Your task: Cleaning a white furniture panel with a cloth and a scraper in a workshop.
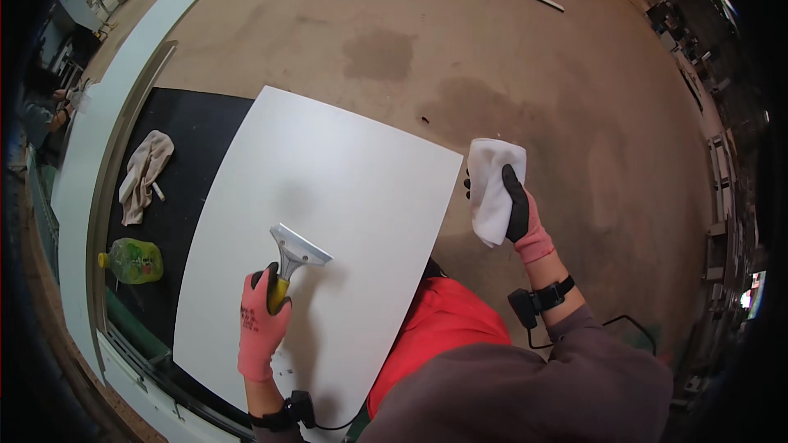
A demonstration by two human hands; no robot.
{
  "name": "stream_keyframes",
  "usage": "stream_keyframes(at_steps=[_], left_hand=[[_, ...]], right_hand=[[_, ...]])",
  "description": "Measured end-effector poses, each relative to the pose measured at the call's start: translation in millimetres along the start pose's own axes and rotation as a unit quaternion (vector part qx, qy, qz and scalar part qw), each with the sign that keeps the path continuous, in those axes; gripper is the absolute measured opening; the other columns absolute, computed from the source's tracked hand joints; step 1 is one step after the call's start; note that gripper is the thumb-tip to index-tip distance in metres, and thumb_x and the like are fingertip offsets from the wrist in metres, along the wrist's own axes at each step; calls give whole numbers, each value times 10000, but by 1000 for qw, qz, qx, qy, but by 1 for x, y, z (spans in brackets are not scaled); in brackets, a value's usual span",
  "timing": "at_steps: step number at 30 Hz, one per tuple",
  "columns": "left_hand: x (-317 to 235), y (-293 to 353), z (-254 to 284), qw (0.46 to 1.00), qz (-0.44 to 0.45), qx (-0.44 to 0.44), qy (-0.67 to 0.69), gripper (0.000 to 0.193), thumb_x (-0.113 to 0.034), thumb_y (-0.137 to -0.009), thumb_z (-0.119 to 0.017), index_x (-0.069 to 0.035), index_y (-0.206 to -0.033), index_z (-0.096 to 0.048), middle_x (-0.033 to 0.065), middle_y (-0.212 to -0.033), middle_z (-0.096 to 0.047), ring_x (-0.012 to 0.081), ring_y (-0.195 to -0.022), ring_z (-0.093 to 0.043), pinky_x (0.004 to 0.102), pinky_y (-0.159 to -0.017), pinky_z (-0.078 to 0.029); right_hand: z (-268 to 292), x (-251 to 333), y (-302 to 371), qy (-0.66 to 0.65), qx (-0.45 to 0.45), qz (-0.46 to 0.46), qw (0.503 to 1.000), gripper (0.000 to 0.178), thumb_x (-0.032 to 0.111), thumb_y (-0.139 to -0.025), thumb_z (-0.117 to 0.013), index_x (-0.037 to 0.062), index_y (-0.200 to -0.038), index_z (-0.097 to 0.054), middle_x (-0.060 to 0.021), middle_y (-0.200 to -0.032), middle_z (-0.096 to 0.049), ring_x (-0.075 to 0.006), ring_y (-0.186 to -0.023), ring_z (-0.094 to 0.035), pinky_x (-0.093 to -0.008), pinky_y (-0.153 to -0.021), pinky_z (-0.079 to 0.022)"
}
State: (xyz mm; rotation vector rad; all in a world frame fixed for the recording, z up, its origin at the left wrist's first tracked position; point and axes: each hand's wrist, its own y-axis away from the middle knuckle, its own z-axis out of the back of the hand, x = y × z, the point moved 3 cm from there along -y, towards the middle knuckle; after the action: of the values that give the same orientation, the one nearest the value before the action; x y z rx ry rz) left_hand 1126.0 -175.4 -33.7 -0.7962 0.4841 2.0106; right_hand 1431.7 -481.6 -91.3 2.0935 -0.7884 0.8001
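Note:
My left hand [267, 312], in a pink glove with dark fingertips, is closed round the yellow handle of a scraper [295, 251]. The scraper's wide metal blade points away from me, over a white panel [345, 172]; whether it touches the surface I cannot tell. Out past the panel's right edge, my right hand [519, 213], gloved the same way, grips a folded white cloth [497, 184]. The thumb lies across the cloth's near face, and dark fingertips show at its left edge.
Left of the panel, a black surface [197, 127] carries a crumpled beige cloth [148, 168] and a yellow-green bottle [135, 261]. A long white board [123, 107] runs along the left. Another person's hands [59, 119] are beyond it. Wood strips [544, 0] lie on the floor.

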Motion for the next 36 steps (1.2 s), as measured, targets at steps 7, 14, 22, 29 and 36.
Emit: stream_keyframes(at_steps=[7, 14, 22, 29, 36], left_hand=[[4, -94, -37, 993, 34, 54, -97, 460, -58, -729, -599, -33, -1183, -528, 160, -986, -554, 340, -855, -580, 375, -740, -489], [-12, -146, -63, 969, 34, 104, -219, 451, -91, -769, -612, -117, -1207, -509, 111, -931, -567, 306, -775, -590, 376, -668, -495], [-65, -203, -80, 935, 29, 189, -298, 422, -90, -800, -570, -147, -1212, -500, 113, -870, -548, 301, -747, -588, 378, -656, -493], [-84, -213, -87, 930, 1, 183, -317, 413, -61, -764, -612, -100, -1167, -533, 114, -889, -548, 303, -761, -584, 385, -665, -485], [-78, -205, -74, 932, 40, 188, -308, 422, -45, -744, -617, -100, -1155, -540, 122, -890, -546, 305, -778, -581, 387, -673, -482]], right_hand=[[19, 48, -70, -41, 13, 29, 999, 495, 361, -946, -475, 0, -1282, -439, -137, -1132, -587, -235, -999, -591, -328, -849, -480], [37, 69, -134, 22, 35, 7, 999, 571, 409, -938, -463, -12, -1316, -391, -169, -1191, -549, -269, -1049, -566, -364, -888, -458], [11, 84, -161, 13, 52, -3, 999, 574, 417, -934, -473, -29, -1292, -414, -162, -1161, -571, -248, -1028, -578, -331, -869, -466], [0, 81, -152, 4, 46, -8, 999, 552, 401, -940, -468, -32, -1280, -424, -157, -1156, -575, -244, -1024, -578, -329, -868, -465], [16, 70, -149, -4, 23, 2, 1000, 515, 370, -942, -474, -27, -1269, -443, -159, -1137, -587, -250, -1016, -584, -335, -870, -467]])
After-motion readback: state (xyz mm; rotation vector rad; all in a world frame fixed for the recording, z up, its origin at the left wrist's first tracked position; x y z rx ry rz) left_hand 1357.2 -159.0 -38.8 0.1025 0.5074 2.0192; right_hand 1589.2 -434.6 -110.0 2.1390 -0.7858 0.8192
